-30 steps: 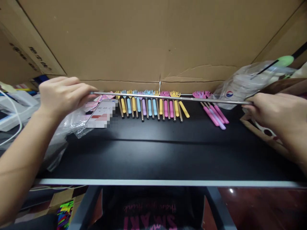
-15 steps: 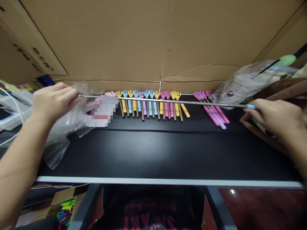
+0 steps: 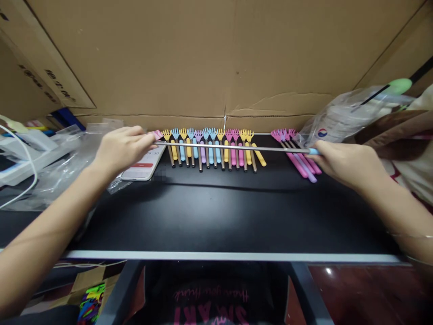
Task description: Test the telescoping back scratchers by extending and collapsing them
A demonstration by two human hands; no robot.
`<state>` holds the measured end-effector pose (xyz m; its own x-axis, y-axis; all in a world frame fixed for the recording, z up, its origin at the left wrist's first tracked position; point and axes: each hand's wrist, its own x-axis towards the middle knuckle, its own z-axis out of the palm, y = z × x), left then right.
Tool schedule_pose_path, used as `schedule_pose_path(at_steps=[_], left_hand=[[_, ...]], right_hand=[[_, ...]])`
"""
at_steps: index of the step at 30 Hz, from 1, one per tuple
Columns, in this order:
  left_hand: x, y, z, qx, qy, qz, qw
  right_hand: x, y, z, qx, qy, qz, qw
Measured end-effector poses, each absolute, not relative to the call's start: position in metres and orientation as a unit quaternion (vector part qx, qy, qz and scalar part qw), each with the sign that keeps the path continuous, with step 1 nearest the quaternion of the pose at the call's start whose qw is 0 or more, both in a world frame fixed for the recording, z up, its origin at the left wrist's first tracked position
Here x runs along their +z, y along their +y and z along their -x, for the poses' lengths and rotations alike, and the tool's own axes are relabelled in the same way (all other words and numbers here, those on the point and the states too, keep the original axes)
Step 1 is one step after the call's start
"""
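Note:
I hold a long thin telescopic metal rod (image 3: 233,147) level above a black table (image 3: 216,216). My left hand (image 3: 123,146) pinches its left end. My right hand (image 3: 345,162) grips its right end, where a light blue handle shows. Behind the rod lies a row of several small back scratchers (image 3: 211,149) with hand-shaped heads and yellow, blue, purple and pink grips. A separate pink and purple bunch (image 3: 299,155) lies near my right hand.
A phone (image 3: 144,164) lies face up under my left hand. Clear plastic bags (image 3: 61,162) lie at the left, another bag (image 3: 341,115) at the right. A cardboard wall (image 3: 216,58) closes the back. The table's front edge (image 3: 216,256) is near me.
Both hands have moved inward toward each other and the rod between them has become much shorter. The row of scratchers has not moved.

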<state>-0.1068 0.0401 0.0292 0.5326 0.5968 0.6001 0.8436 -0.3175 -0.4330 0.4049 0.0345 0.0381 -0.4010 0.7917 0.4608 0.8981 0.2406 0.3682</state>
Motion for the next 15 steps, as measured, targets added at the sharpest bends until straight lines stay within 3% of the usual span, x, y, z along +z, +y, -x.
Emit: schedule_pose_path(at_steps=[4,15], left_hand=[[0.031,0.028,0.046,-0.157,-0.339,0.824,0.425],[0.039,0.005,-0.035,-0.211,-0.293,0.856,0.370]], right_hand=[[0.039,0.026,-0.356,-0.310,-0.828,0.463,0.069],[0.040,0.002,-0.280,-0.341,-0.853,0.389,0.068]])
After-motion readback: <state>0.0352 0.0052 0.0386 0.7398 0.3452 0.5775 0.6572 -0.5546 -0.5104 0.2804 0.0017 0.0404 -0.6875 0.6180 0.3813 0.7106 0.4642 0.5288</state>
